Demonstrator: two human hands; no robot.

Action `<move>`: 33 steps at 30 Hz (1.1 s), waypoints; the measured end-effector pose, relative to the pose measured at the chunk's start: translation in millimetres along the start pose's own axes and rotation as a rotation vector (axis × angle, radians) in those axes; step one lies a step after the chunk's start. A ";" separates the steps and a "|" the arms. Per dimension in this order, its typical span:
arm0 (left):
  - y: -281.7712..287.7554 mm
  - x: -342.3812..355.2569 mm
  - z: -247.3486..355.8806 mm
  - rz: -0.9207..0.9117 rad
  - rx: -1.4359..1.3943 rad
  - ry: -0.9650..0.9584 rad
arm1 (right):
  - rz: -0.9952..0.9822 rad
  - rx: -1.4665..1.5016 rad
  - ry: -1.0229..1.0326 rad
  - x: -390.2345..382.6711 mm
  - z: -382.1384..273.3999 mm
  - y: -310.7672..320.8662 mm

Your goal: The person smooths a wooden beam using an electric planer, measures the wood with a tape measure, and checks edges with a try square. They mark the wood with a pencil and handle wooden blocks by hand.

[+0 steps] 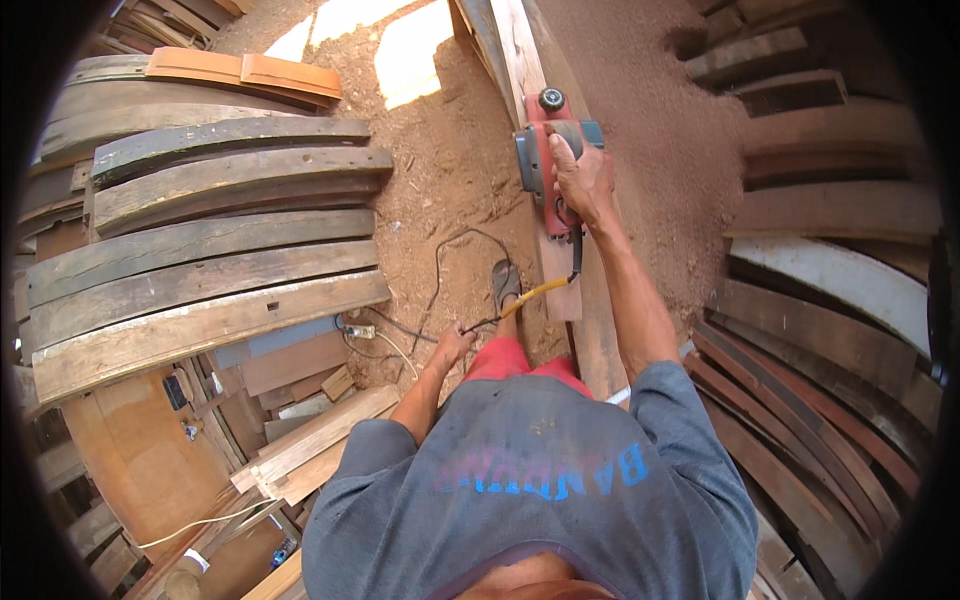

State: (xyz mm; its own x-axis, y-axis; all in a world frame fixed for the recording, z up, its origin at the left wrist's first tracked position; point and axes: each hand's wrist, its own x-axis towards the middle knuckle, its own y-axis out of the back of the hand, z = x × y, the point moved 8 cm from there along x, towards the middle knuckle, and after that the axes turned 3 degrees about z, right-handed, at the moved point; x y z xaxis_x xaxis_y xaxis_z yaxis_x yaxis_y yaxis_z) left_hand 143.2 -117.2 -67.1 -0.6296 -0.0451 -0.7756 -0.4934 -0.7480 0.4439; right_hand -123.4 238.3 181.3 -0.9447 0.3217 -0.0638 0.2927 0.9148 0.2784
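My right hand (586, 180) is closed around the rear handle of a red electric planer (548, 185) with a black front knob. The planer rests on a long, narrow wooden board (563, 295) that runs away from me. From the planer's back a power cord (537, 295), partly wrapped in yellow, curves down to the left. Beside my left thigh, my left hand (455, 346) grips this cord with its fingers closed. Past that hand, the dark cord loops over the ground.
Weathered planks (240, 185) lie stacked on the left, with orange pieces (245, 75) on top. More boards (820, 320) crowd the right side. Sawdust covers the ground (430, 180). A cord connector (358, 331) lies left of my left hand. My sandaled foot (506, 285) stands beside the board.
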 end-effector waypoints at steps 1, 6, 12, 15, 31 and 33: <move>2.4 3.1 2.0 0.001 -0.011 0.019 | -0.016 -0.004 -0.024 5.5 -7.9 -0.9; 5.3 17.8 18.5 0.004 -0.204 -0.009 | -0.061 -0.056 -0.096 46.8 -9.6 -4.5; 46.5 66.7 14.4 0.185 -0.151 -0.005 | -0.092 -0.040 -0.070 90.7 -36.4 -27.4; 79.2 76.7 48.7 0.296 -0.180 -0.064 | -0.077 -0.063 -0.051 118.0 -34.5 -30.4; 349.5 53.0 266.0 1.039 -0.064 -0.734 | -0.055 -0.030 -0.095 217.0 -57.2 -58.3; 340.1 53.6 253.9 1.025 0.016 -0.707 | -0.037 -0.050 -0.085 234.7 -58.3 -64.3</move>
State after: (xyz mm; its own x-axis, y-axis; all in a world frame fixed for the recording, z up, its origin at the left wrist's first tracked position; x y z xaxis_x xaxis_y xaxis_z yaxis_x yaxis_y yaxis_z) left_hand -210.7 -205.9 156.2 -0.9108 -0.2330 0.3408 0.4118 -0.5702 0.7108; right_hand -372.5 240.7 204.3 -0.9381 0.3097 -0.1550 0.2485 0.9138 0.3214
